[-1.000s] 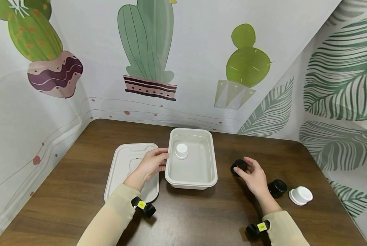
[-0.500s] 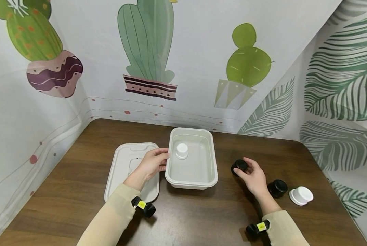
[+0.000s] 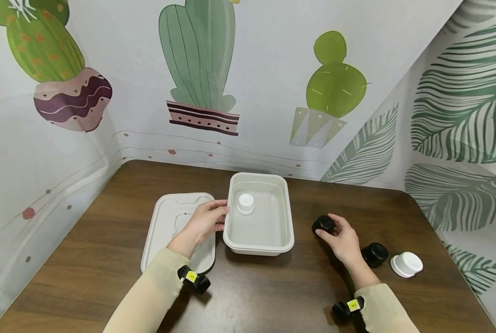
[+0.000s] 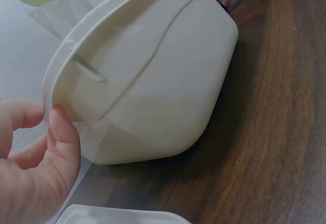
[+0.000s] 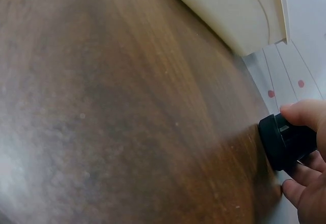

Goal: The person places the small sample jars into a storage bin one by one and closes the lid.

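Observation:
A pale rectangular tub (image 3: 258, 217) stands at the middle of the table, and a small white cup-shaped piece (image 3: 245, 204) sits inside it. My left hand (image 3: 204, 222) pinches the tub's left rim; in the left wrist view its thumb and fingers (image 4: 65, 132) lie on both sides of that rim. To the right of the tub, my right hand (image 3: 342, 238) holds a small black round cap-like piece (image 3: 324, 224) between thumb and fingers. In the right wrist view the black piece's wide flanged end is down at the wood.
A flat pale lid (image 3: 160, 231) lies left of the tub, partly under the left forearm. Beyond the right hand are another black round piece (image 3: 375, 255) and a white one (image 3: 407, 264). A printed cloth wall (image 3: 264, 83) borders the wooden table (image 3: 252, 291) at the back.
Almost nothing moves; both hands keep their places on the tub and the black piece. Only the hanging cloth at the left shifts slightly.

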A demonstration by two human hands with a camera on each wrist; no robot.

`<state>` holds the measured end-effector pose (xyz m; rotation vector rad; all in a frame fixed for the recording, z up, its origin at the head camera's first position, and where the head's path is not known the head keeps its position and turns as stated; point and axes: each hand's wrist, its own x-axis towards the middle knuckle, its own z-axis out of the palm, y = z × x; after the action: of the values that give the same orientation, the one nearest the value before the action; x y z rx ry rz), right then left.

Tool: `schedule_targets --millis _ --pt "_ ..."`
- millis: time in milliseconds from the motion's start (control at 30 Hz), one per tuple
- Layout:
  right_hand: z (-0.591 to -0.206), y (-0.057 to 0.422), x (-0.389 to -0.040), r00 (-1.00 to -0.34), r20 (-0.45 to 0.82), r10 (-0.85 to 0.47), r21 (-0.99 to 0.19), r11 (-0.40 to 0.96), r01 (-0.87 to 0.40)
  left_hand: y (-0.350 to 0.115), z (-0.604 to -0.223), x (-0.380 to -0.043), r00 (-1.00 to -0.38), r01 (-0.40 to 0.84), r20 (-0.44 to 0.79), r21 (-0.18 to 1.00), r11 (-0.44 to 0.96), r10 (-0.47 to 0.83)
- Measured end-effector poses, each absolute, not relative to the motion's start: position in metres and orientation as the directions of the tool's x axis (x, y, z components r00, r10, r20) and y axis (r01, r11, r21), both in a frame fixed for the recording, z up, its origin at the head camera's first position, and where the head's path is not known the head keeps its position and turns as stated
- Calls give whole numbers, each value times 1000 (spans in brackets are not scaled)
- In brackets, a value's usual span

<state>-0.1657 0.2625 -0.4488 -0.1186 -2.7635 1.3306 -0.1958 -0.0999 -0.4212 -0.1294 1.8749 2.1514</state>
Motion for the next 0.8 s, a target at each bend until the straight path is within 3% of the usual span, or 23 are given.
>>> schedule_targets --millis 800 --pt "-436 257 -163 -994 57 92 -802 597 10 -100 -419 -195 -954 -278 -259 953 -121 153"
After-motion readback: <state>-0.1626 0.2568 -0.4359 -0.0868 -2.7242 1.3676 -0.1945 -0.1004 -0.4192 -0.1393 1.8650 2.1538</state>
